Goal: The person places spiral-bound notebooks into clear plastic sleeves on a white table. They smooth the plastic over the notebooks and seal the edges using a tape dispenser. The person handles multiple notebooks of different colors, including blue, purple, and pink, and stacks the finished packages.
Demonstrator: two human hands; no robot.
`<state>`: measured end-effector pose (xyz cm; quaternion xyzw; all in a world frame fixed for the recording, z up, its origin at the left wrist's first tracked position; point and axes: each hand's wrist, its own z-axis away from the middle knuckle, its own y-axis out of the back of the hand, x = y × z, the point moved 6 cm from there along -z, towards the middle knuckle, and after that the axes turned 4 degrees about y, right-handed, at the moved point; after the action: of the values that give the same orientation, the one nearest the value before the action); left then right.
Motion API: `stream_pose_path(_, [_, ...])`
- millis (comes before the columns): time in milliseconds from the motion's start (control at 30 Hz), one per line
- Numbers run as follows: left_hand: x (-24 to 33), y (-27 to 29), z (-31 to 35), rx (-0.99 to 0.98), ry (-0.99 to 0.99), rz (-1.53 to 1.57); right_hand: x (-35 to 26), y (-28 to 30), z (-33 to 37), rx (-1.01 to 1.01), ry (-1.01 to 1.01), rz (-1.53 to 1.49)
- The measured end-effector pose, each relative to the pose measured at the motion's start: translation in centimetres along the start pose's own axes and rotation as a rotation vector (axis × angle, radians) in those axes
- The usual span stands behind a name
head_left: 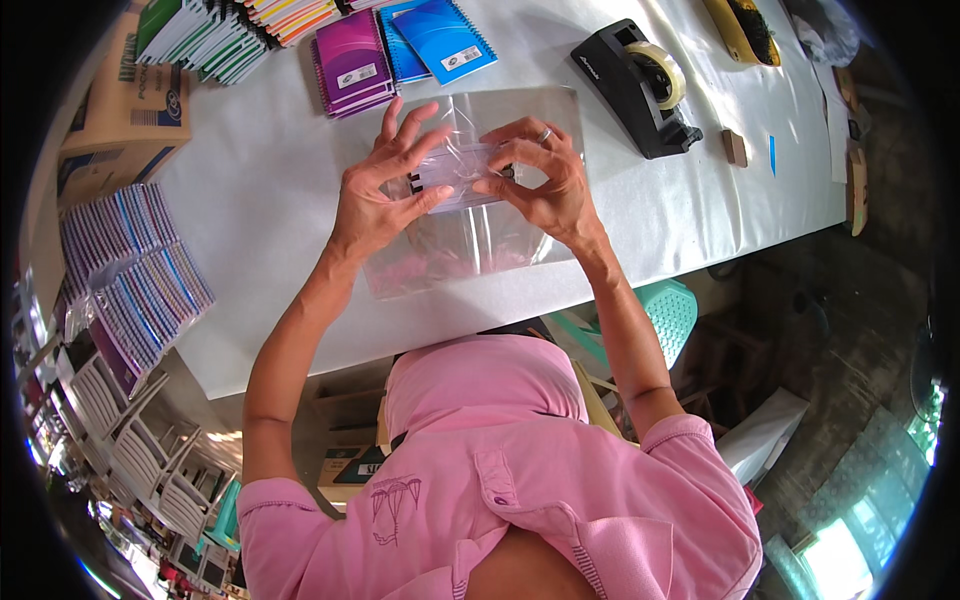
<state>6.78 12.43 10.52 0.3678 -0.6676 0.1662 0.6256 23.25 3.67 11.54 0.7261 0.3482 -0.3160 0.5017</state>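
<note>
In front of me a clear plastic bag or film (465,245) lies spread on the table. On it sits a pale, flat-topped block (455,180) covered by the shiny clear plastic, with dark marks at its left and right ends; glare hides what it is. My left hand (385,185) is at the block's left end, thumb on the plastic and the other fingers spread apart. At the right end my right hand (545,185), with a ring on one finger, has its thumb and forefinger bent together on the clear plastic.
Beyond the plastic lie purple notebooks (350,65) and blue notebooks (440,40). A black tape dispenser (630,95) stands right, near a small brown block (735,148). Stacked spiral notebooks (140,275) and a cardboard box (125,120) are left. A green plastic stool (665,315) stands below the table edge.
</note>
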Motion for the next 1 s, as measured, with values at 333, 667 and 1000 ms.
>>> stream_pose_path(333, [-2.6, -0.8, -1.8, -0.498, 0.598, 0.327, 2.4, -0.7, -1.6, -0.152, -0.386, -0.465])
stream_pose_path(667, [4.1, -0.9, -1.3, -0.470, -0.189, -0.891, 0.2, -0.6, -1.7, -0.126, -0.059, -0.299])
stream_pose_path(1000, [6.0, -3.0, 0.8, -0.345, -0.247, -1.088, 14.9, 25.7, 4.6, 0.341, -0.481, 0.348])
